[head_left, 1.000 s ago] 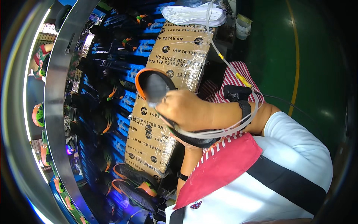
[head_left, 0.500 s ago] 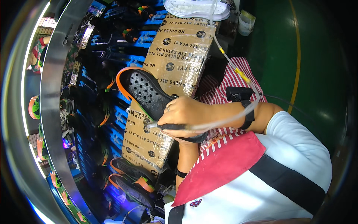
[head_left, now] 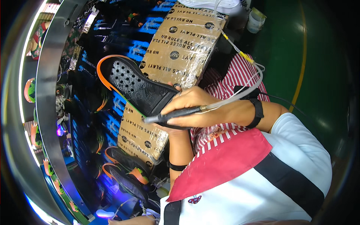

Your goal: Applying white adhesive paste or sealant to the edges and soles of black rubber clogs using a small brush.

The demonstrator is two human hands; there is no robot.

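Note:
My right hand [head_left: 193, 107] grips a dark pen-shaped tool [head_left: 180, 112], which has a clear hose at its back end. The tool's tip lies over the edge of a black shoe sole [head_left: 140, 88]; whether it touches cannot be made out. The sole has an orange and green rim, with rows of round holes at one end. Under its near end is my left hand [head_left: 170, 128], holding it from below, most of its fingers hidden. The sole is tilted above a taped cardboard box [head_left: 176, 45].
More black and orange soles [head_left: 125, 176] lie at the lower left. A metal rail [head_left: 50, 93] runs along the left beside blue racks. White soles [head_left: 217, 4] rest on the box's far end. A white bucket [head_left: 256, 21] stands on the green floor. Another person's forearm [head_left: 133, 221] shows below.
The sole has moved left and slightly up, showing more of its inner face. Both hands have shifted, and the tool now lies along the sole's near edge.

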